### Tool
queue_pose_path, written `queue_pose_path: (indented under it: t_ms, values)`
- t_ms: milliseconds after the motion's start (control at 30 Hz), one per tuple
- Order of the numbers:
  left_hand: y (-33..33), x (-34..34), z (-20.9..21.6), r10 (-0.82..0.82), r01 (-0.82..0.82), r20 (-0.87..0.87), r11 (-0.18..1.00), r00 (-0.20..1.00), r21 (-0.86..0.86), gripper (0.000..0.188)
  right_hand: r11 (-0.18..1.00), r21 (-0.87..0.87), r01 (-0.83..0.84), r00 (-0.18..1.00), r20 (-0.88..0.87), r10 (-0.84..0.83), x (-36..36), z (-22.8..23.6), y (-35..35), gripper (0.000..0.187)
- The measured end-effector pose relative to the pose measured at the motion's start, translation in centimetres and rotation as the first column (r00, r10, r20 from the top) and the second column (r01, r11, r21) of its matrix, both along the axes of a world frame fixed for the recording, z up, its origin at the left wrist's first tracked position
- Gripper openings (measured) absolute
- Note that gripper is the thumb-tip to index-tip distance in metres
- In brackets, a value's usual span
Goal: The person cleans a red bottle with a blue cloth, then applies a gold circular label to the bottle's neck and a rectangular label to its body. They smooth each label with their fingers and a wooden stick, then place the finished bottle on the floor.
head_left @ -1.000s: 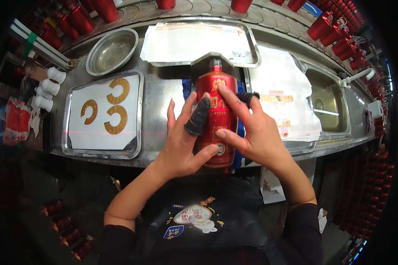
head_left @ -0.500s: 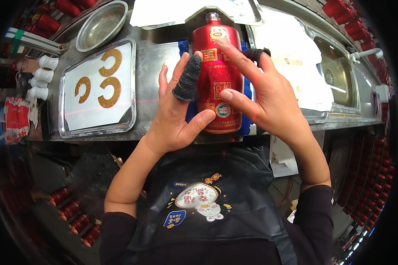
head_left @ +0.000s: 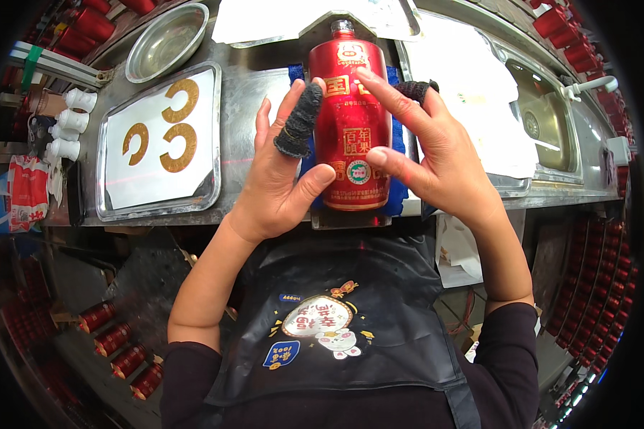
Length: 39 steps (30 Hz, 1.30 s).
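A red glass bottle (head_left: 350, 107) with gold lettering and a small round green-and-white sticker (head_left: 358, 172) lies on its back, neck pointing away from me, on a blue-padded rest (head_left: 398, 171). My left hand (head_left: 279, 168) is at the bottle's left side, fingers stretched and thumb spread; a black knitted cover is on one finger. My right hand (head_left: 436, 154) reaches over the right side, its index fingertip and thumb above the printed front. Another black cover shows on a right-hand finger. Neither hand wraps round the bottle; whether the fingertips touch it I cannot tell.
On the left, a metal tray (head_left: 212, 187) carries a white sheet with three gold C-shaped pieces (head_left: 182, 148). Behind it stands a steel bowl (head_left: 167, 43). White spools (head_left: 71, 123) are at far left. White sheets (head_left: 465, 93) and a sink (head_left: 551, 121) are on the right.
My left hand has drawn back a little to the left, its thumb now off the bottle's lower front. The right thumb has shifted slightly rightward. The bottle stays in nearly the same place.
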<state>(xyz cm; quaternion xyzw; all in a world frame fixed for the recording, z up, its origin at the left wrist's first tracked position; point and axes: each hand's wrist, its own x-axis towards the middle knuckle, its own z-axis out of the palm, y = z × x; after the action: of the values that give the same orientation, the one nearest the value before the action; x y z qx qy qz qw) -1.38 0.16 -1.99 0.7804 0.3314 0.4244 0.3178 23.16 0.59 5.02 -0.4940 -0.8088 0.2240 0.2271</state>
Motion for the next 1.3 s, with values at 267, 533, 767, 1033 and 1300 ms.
queue_pose_path:
  t_ms: [267,533,767,1033,1300]
  values:
    - [0.5,0.4,0.3,0.030,-0.015,-0.162,0.995,0.986,0.094,0.070,0.996,-0.039,0.078,0.993,0.087,-0.075,-0.7,-0.6,0.3,0.074]
    - [0.5,0.1,0.0,0.024,-0.007,-0.184,0.995,0.983,0.096,0.074,0.999,0.016,0.046,0.996,0.073,-0.047,-0.7,-0.5,0.1,0.077]
    - [0.7,0.2,0.0,0.032,-0.014,-0.158,0.993,0.987,0.117,0.077,0.997,0.038,0.065,0.997,0.037,-0.067,-0.6,-0.4,0.8,0.077]
    - [0.9,0.1,0.0,0.022,-0.005,-0.169,0.995,0.985,0.102,0.079,0.995,0.031,0.090,0.994,0.059,-0.092,-0.7,-0.8,1.4,0.077]
    - [0.7,0.2,0.6,0.026,-0.021,-0.130,0.999,0.991,0.043,0.081,0.998,-0.005,0.070,0.997,0.024,-0.070,-0.6,-0.3,1.2,0.078]
